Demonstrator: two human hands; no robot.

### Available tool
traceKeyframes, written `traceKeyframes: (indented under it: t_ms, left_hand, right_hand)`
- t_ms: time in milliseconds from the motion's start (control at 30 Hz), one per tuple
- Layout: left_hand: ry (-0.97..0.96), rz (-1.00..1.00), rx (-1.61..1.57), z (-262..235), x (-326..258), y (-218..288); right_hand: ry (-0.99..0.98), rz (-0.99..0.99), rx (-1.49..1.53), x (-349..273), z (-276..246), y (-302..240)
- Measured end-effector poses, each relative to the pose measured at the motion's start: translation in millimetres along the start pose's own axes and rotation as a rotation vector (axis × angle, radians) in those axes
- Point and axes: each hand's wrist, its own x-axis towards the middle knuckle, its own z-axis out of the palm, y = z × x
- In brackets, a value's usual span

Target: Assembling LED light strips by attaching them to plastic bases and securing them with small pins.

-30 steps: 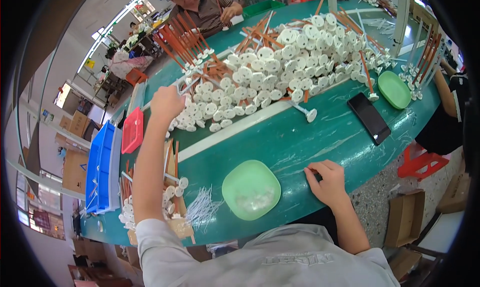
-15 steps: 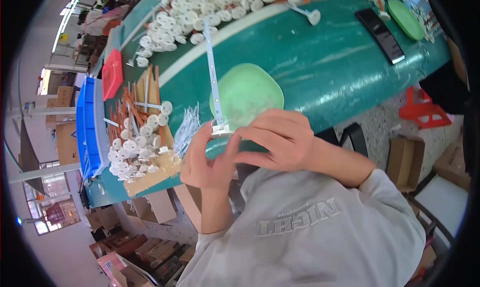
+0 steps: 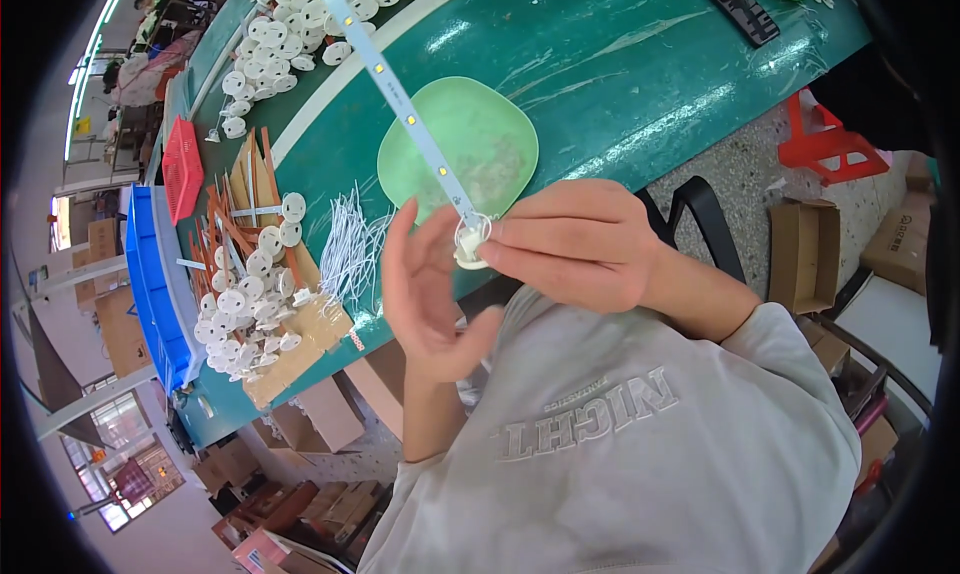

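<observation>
Your right hand [image 3: 580, 244] is pinched shut on a small white disc [image 3: 470, 244], thumb and fingertips clamped at its edge, just above your chest. A long LED strip [image 3: 400, 104] runs from that disc up and away over the table, passing across the green tray [image 3: 490, 144]. Your left hand [image 3: 430, 294] sits just beside the disc, palm facing it, fingers spread and loose, not gripping anything; can't tell if a fingertip actually touches the disc.

The tray sits on the green table [image 3: 620, 84] near its front edge. Left of it there's a bundle of white wires [image 3: 355, 244], then a heap of white discs [image 3: 245, 304] and wooden sticks [image 3: 250, 189] on cardboard. A red basket [image 3: 182, 169] and blue bin [image 3: 150, 274] are further left.
</observation>
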Motion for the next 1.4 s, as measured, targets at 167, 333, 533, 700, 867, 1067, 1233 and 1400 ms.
traceKeyframes:
  t_ms: [167,333,533,700,867,1067,1233,1400]
  left_hand:
    - [-0.227,-0.234,-0.124,-26,-3,-5]
    - [-0.211,-0.22,-0.214,-25,1,-10]
    - [-0.177,-0.234,-0.329,-38,4,-18]
    - [-0.186,-0.208,-0.292,-43,0,-21]
    - [-0.118,-0.119,-0.013,-46,1,-16]
    - [-0.161,0.104,0.481,-45,9,-12]
    - [-0.155,0.103,0.6,-46,6,-10]
    - [-0.189,0.174,0.744,-45,9,-6]
  right_hand:
    - [0.021,-0.048,0.003,-1,6,1]
    - [0.053,0.025,-0.055,-1,15,-2]
    - [0.009,0.066,0.065,-4,15,5]
    - [-0.041,0.089,0.057,-4,18,1]
    - [-0.139,0.278,0.155,0,21,1]
    - [-0.232,0.78,0.357,21,13,-3]
    - [-0.363,0.902,0.386,19,19,-1]
    - [-0.297,0.557,0.145,14,27,-2]
